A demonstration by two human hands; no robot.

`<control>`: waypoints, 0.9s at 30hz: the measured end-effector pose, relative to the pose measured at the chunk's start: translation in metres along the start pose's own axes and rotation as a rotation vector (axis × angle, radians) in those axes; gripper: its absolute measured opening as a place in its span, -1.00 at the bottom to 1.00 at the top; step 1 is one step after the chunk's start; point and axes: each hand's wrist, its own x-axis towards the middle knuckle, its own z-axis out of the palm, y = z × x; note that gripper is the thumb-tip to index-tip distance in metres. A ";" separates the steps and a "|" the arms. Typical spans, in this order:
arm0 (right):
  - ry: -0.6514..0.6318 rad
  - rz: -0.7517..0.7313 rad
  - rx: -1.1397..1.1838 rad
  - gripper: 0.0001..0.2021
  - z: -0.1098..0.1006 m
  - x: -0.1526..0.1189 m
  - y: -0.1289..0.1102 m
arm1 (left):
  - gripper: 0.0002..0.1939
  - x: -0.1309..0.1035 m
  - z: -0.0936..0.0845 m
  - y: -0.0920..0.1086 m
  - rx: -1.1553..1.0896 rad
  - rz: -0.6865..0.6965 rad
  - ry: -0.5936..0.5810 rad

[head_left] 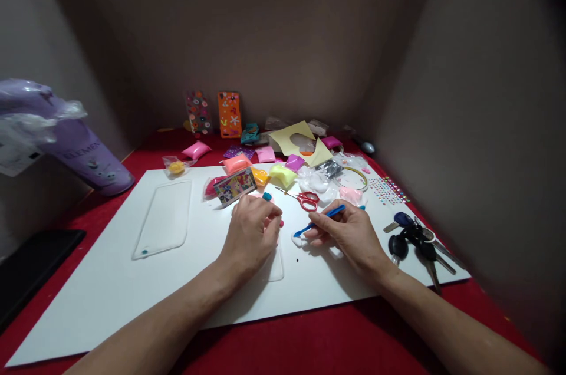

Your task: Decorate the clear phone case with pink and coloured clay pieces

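Note:
My right hand (pixel 347 233) is closed around a thin blue tool (pixel 329 217), its tip touching a small white piece (pixel 299 240) on the white board (pixel 212 298). My left hand (pixel 252 230) rests over a clear phone case (pixel 276 266), its fingers bent together; whatever they hold, if anything, is hidden. Teal clay (pixel 266 196) and a bit of pink clay (pixel 282 223) show beside my left fingers. Red-handled scissors (pixel 308 201) lie just beyond both hands. A second clear case (pixel 163 219) lies flat on the left.
Keys (pixel 415 239) lie at the board's right, near a gem sticker sheet (pixel 388 191). Bagged clay, including a yellow-green packet (pixel 283 175), lines the back. An orange decorated case (pixel 229 115) stands behind. A purple bottle (pixel 95 157) and black object (pixel 39 269) are left.

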 end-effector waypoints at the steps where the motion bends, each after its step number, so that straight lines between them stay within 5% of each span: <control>1: 0.006 0.000 0.006 -0.64 0.000 0.000 0.000 | -0.85 0.000 0.000 0.000 -0.001 0.001 -0.002; 27: 0.025 -0.007 -0.010 -0.66 -0.003 0.002 -0.002 | -0.86 -0.001 0.000 -0.002 0.001 0.011 0.003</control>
